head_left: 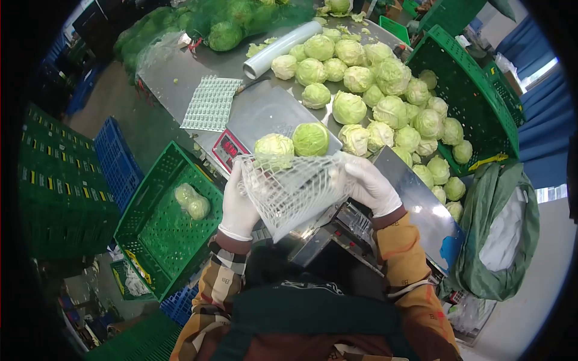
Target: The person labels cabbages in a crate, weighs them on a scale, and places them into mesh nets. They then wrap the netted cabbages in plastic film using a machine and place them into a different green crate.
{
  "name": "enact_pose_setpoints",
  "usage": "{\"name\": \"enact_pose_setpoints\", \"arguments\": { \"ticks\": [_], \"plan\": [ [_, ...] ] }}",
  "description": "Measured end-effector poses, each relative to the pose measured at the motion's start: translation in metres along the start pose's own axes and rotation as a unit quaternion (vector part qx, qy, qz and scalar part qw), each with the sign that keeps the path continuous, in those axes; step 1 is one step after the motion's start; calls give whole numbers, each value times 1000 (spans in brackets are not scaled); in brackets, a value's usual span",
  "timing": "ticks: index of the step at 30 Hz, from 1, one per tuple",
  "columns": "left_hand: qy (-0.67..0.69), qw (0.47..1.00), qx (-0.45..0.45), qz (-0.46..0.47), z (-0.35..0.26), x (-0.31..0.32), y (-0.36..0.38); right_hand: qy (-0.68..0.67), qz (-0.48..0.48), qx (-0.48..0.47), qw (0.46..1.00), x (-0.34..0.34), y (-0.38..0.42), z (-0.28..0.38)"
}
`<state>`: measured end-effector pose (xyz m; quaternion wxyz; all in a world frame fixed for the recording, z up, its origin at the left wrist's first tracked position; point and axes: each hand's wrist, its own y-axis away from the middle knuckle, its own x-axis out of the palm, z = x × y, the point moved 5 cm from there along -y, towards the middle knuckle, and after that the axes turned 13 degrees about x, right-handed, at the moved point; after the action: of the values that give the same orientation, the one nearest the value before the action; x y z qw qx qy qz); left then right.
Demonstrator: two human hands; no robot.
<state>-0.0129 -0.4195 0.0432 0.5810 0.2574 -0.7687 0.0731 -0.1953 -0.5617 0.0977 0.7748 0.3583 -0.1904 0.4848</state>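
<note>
A white mesh-patterned plastic bag is stretched between my two gloved hands, its corner hanging down toward me. My left hand grips one side of the opening and my right hand grips the other. Right beyond the bag's upper edge sit two cabbages, a pale one and a greener one, on the metal plate of a scale. The bag's rim overlaps the lower part of the pale cabbage. The scale's red display is beside my left hand.
Many loose cabbages spill from a tipped green crate on the right. A label sheet and a plastic roll lie farther back. At left, a green crate holds bagged cabbages. A sealing machine stands below my hands.
</note>
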Motion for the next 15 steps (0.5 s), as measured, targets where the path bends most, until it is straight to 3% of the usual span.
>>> {"name": "enact_pose_setpoints", "arguments": {
  "ticks": [1,3,5,6,9,11,13,14,15],
  "plan": [
    [46,996,-39,60,3,6,1,4,-8,-6,1000,-10,-2,-7],
    [-1,997,-43,64,10,5,3,5,-20,-13,1000,-14,-1,-8],
    [-97,992,-44,74,21,6,7,-53,-97,-149,983,-17,4,9],
    [-171,984,-50,25,30,4,9,-52,-118,-172,977,-13,7,14],
    [-219,975,-25,33,30,22,17,-15,-92,-164,982,3,14,15],
    [-208,978,17,-20,25,17,15,36,-124,-144,981,3,19,11],
    [-143,980,-98,97,22,11,15,88,-156,-125,976,4,22,10],
    [-100,966,-130,199,18,28,18,94,-171,-134,972,4,24,11],
    [-100,966,-130,199,15,32,19,100,-186,-145,967,4,27,13]
  ]
}}
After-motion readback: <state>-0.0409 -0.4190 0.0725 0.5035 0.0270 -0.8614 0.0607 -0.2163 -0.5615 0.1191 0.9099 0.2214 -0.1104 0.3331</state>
